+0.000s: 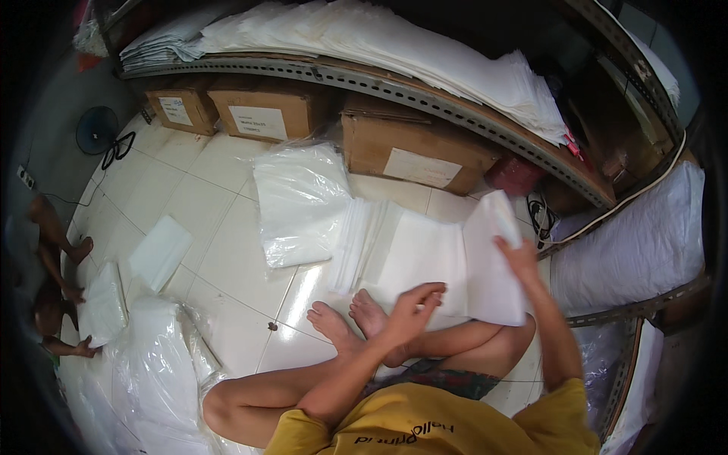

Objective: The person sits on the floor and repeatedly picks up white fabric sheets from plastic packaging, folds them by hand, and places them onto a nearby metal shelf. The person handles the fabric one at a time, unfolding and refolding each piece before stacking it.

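Observation:
My right hand [519,259] grips the outer edge of a white sheet [493,277], its thumb on the face. That sheet stands raised and curved near my right knee; whether it is one layer or several I cannot tell. My left hand [415,309] hovers over the near edge of a flat white sheet [425,254], its fingers loosely bent and nothing visible in them. The flat sheet adjoins the raised one. To its left lies a fanned row of white sheets [350,246], beside a clear-wrapped white pack [298,203].
Cardboard boxes [413,144] stand under a metal shelf [364,85] loaded with white stacks [379,42]. At far left another person's hand [80,349] touches a wrapped white pack [105,303]. More wrapped packs [155,356] lie nearby. A large wrapped bundle [629,243] sits at right.

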A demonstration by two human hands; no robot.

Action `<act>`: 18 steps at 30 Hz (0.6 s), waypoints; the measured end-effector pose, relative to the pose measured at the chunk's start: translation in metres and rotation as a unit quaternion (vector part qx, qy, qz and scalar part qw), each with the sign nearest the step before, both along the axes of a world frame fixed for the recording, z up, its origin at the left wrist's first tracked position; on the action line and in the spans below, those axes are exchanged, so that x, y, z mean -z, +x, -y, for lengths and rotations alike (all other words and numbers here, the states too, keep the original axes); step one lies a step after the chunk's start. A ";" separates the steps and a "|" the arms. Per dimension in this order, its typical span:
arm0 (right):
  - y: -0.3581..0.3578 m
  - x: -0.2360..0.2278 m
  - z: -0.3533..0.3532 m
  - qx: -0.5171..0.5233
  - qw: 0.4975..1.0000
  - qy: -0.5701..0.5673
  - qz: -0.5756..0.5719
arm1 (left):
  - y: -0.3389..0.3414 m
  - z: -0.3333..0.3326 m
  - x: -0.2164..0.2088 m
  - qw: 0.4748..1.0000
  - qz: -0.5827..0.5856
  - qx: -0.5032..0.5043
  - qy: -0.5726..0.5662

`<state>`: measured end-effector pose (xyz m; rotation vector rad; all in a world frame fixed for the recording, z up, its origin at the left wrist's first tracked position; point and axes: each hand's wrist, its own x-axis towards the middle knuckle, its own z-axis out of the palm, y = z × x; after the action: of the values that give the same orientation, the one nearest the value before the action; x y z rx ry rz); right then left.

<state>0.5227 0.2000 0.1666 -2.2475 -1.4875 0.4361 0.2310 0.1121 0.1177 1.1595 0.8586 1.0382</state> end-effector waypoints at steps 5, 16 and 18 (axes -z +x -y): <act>0.014 -0.199 0.058 -0.210 0.970 0.088 0.086 | -0.103 -0.005 0.028 0.954 0.018 -0.296 -0.038; -0.152 -0.130 0.024 -0.523 0.831 0.092 0.166 | -0.186 0.049 -0.065 0.832 0.118 -0.534 0.091; -0.172 -0.120 0.043 -0.545 0.822 0.089 0.139 | -0.199 0.078 -0.080 0.819 0.092 -0.554 0.117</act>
<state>0.3506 0.1571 0.2870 -1.1240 -2.7508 0.2393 0.0321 0.0336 0.1981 0.6529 1.3036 2.2188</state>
